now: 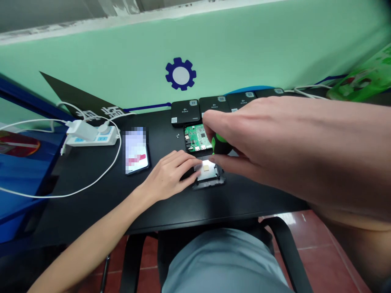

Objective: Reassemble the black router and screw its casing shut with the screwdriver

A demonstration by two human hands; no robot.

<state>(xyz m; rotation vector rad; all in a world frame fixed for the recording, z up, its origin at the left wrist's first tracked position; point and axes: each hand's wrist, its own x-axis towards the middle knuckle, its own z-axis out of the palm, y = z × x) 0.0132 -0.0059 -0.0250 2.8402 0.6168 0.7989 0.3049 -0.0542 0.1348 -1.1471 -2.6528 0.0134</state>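
Nearby, we have a phone (136, 151) left of our left hand (171, 171), a power strip (91, 141) farther left, and black boxes (185, 113) beyond; our right hand (259, 136) hides part of the green circuit board (195, 136). Our black cover (210, 184) bears a shiny plate (209, 175) with a small pale square. It lies at our left fingertips, gripped or merely pressed, we cannot tell; our right fingers close round a green-and-black handle (221, 147).
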